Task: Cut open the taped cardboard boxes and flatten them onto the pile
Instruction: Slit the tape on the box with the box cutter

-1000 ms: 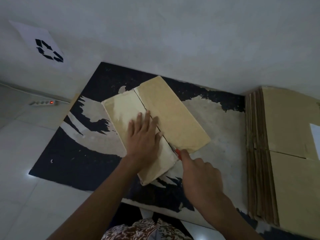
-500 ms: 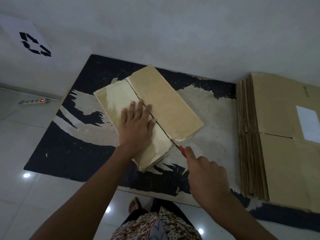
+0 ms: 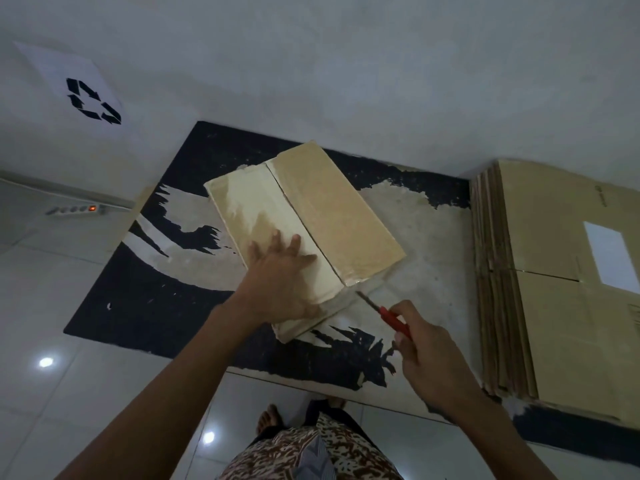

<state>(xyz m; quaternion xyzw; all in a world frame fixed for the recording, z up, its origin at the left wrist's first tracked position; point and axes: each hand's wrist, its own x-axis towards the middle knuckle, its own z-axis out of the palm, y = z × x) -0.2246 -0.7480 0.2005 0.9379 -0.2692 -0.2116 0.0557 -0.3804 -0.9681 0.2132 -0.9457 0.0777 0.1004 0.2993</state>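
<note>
- Cardboard box (image 3: 304,216): lies flat-side-up on the worn black mat (image 3: 145,306), roughly at the mat's middle, turned at an angle to the mat's edges. Glossy tape covers its top; a dark seam line runs lengthwise between the two top flaps.
- Left hand (image 3: 282,282): fingers straight and spread, palm pressing down on the box's near-left flap, just beside the seam.
- Right hand (image 3: 429,355): fingers curled round the red handle of a cutter (image 3: 384,315). The blade tip points toward the box's near corner but is off the box, just beside that corner and apart from it.
- Pile of flattened boxes (image 3: 540,289): to the right of the box, on the mat's right edge, well apart from the box. A white label (image 3: 611,258) sits on the top sheet.
- Wall beyond the box: a paper recycling sign (image 3: 79,95) to the far left.
- Power strip (image 3: 78,209): on the floor left of the box, beyond the mat, with an orange light on.
- Near side of the box: patterned clothing and a bare foot (image 3: 268,419) on white tile.
</note>
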